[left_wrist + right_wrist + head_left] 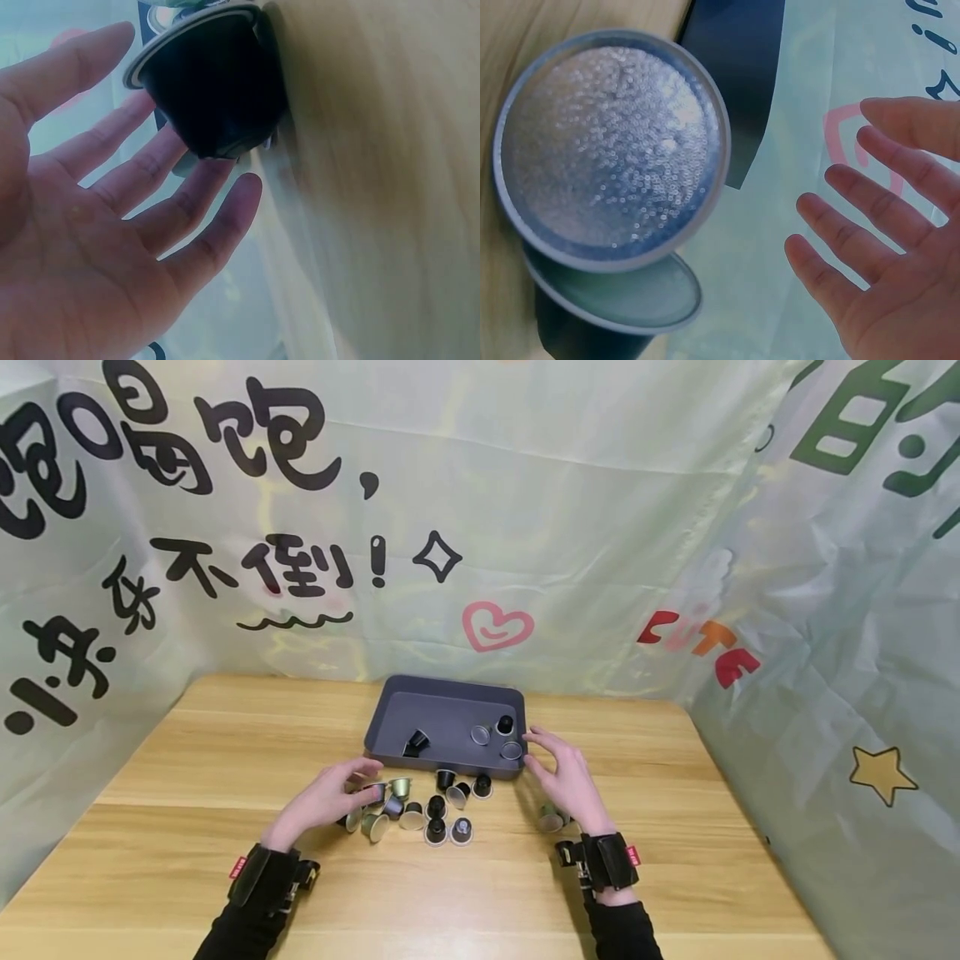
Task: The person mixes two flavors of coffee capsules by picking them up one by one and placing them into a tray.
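My left hand (330, 795) hovers over the left end of a group of coffee capsules, its fingers spread and relaxed. In the left wrist view a black coffee capsule (214, 82) lies on its side close before those fingers. My right hand (568, 779) is beside the right edge of a dark grey tray (442, 708), with straight, parted fingers and nothing in them. Below that hand, partly hidden by it, is a green capsule (551, 818). The right wrist view shows a silver capsule lid (615, 154) close up, overlapping another capsule (622, 289).
Inside the tray lie a black capsule (420, 739) at the left and several more at the right. In front of it on the wooden table (480, 897) are more capsules, among them a pale green one (401, 787) and a black one (482, 786). Printed cloth (585, 527) hangs behind.
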Demonstrator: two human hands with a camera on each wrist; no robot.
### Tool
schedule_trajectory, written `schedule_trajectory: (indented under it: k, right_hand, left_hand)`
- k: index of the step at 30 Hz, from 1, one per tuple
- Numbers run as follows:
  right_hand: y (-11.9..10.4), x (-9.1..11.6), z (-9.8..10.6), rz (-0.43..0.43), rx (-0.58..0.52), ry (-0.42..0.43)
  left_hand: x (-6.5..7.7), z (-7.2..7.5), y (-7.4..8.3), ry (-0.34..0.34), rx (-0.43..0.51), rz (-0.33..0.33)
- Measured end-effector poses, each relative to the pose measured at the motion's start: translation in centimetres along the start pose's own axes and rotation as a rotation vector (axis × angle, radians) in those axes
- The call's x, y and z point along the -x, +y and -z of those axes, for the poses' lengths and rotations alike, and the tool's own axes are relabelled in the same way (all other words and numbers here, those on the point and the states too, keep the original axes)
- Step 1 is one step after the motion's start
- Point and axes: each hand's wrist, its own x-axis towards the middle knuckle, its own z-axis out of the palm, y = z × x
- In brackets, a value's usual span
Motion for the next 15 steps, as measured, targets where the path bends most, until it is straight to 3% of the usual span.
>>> schedule_trajectory:
  k: [8,15]
  right_hand:
    - [-0.05,0.23,-0.26,0.009,-0.002,0.003]
    - [-0.19,0.33,-0.27,0.016,-0.001,0.008]
  left_hand:
    - [0.12,-0.47,0.18,0.008,-0.043,0.041]
    - [0.12,-0.85,0.87,0.040,-0.134,0.048]
